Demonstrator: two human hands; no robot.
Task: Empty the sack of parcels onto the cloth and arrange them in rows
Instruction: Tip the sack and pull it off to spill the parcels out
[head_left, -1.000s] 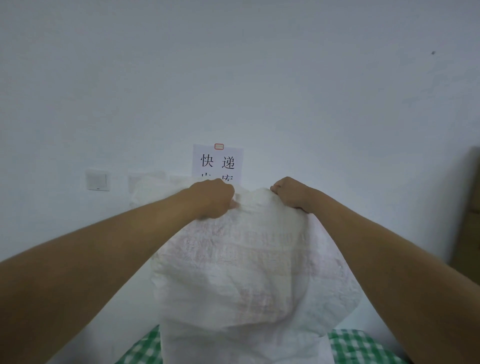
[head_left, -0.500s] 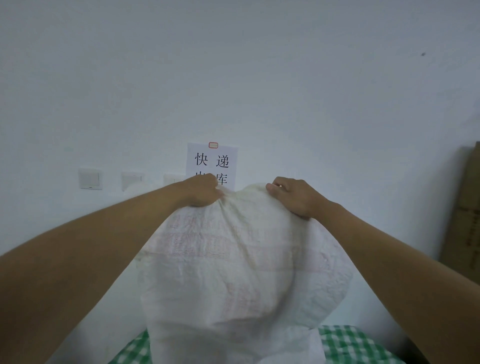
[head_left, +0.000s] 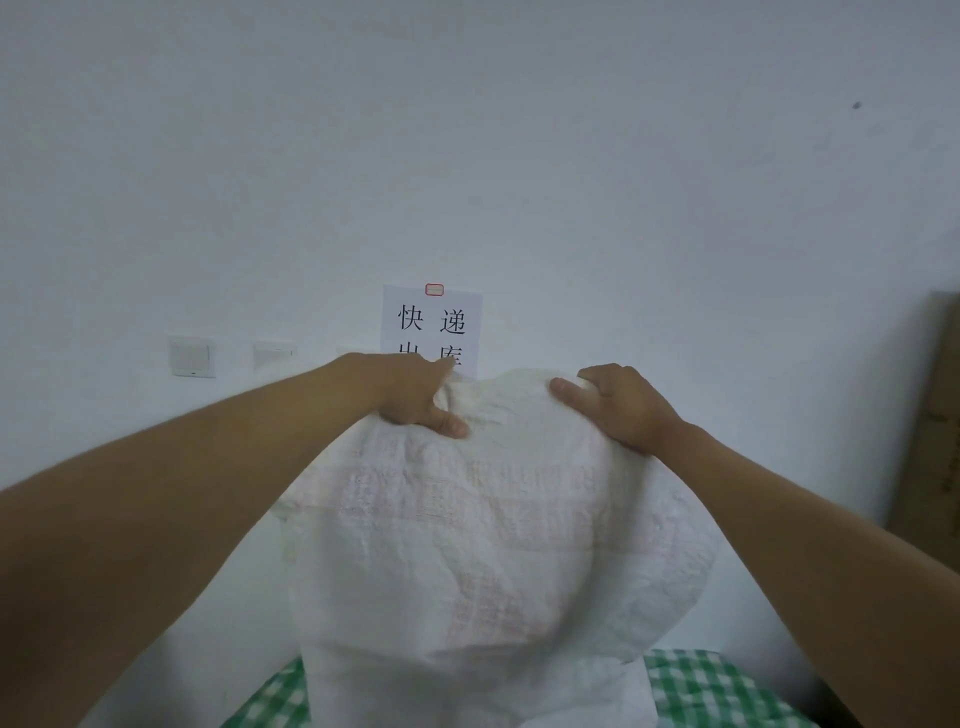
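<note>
Now you lift the upturned sack to spill its parcels.

You hold the white woven sack (head_left: 478, 545) by its upper end: your left hand (head_left: 415, 400) and right hand (head_left: 621, 405) each pinch a fold, thumbs in front, fingers curled behind. Below your grip the sack hangs bulging over the green checked cloth (head_left: 711, 686); its mouth is out of view. Keep both pinches firm and level and raise it straight, so the parcels should drop onto the cloth.
</note>
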